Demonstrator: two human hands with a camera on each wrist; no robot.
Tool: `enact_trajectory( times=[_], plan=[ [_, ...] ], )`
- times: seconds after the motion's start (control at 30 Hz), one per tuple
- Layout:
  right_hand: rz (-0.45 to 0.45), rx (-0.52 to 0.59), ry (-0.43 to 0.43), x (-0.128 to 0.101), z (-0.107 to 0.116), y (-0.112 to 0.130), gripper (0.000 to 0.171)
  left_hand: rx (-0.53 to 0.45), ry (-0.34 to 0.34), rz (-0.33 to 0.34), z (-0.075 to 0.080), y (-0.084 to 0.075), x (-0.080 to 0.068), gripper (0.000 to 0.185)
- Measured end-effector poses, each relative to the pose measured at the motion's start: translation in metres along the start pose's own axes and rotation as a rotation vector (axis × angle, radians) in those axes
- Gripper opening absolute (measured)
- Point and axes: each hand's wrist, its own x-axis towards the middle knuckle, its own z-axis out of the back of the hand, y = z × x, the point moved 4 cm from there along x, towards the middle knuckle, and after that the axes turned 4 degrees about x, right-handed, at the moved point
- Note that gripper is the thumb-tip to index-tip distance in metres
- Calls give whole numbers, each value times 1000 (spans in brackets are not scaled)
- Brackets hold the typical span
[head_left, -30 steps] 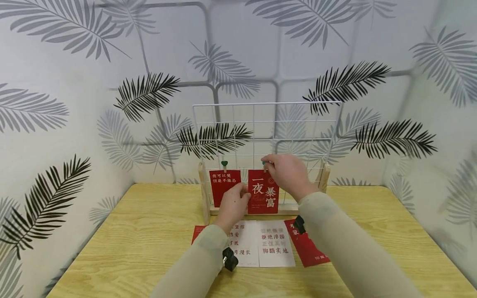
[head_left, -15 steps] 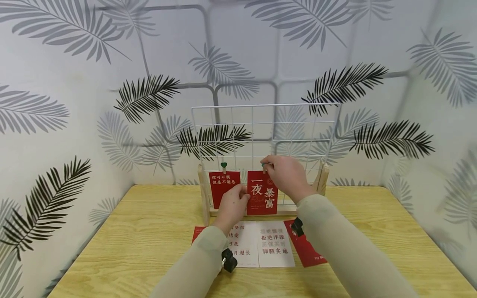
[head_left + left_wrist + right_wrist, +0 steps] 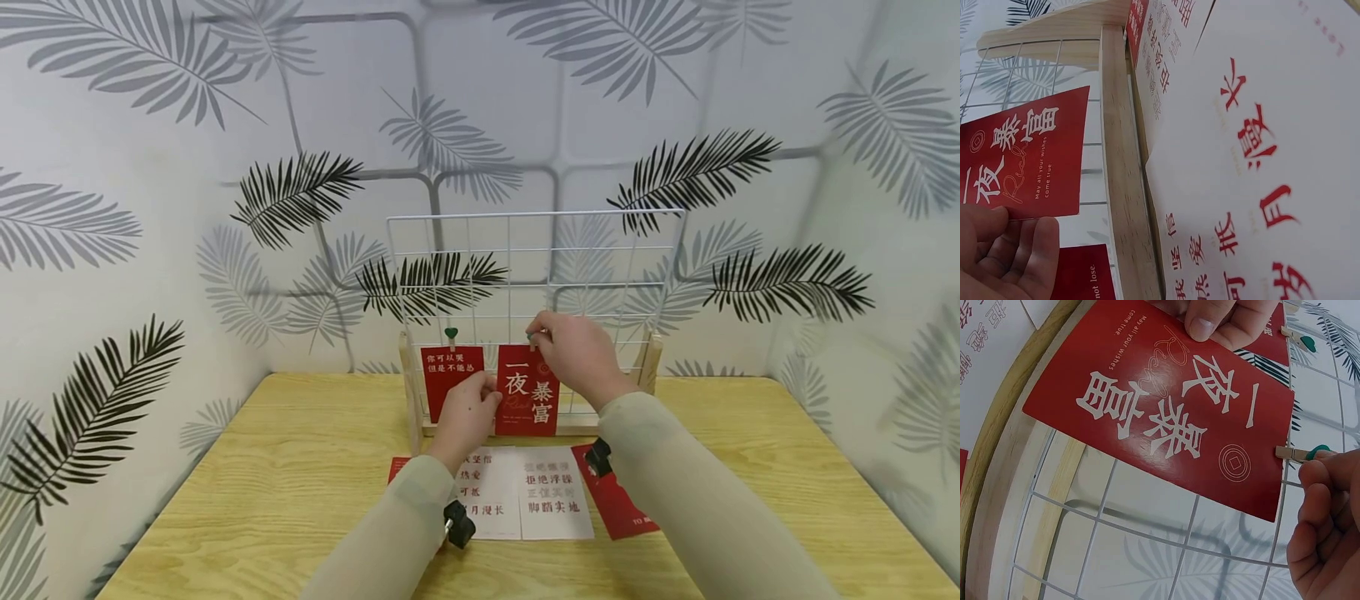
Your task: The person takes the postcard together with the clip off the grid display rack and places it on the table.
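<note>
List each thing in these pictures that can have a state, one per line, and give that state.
Wire grid: upright in its wooden stand.
Big red card: against the grid, pinched at its left edge by the left hand.
Clip: at the card's top edge, pinched by the right hand.
Small red card: hanging from a green clip.
White sheets: lying flat on the table.

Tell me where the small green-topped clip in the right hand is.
In the head view, the clip sits at the top edge of the red card, pinched by the right hand against the wire grid.
</note>
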Motion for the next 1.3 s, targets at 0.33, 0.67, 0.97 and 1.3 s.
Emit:
enact_trajectory(
  times=[0.33,0.67,0.97,1.3],
  plan=[
    [40,-13,-44,-2,-1,-1,7,-2,20,-6,6,-5,-5,7],
    [89,-2,-92,-4,9,4,8,38,32,-47,9,-7,-7,7],
    [65,60,-60,-8,22,8,9,90,23,-62,24,-9,-12,5],
    [29,125,-26,-19,37,7,13,171,14,-81,40,-11,-22,5]
  ],
)
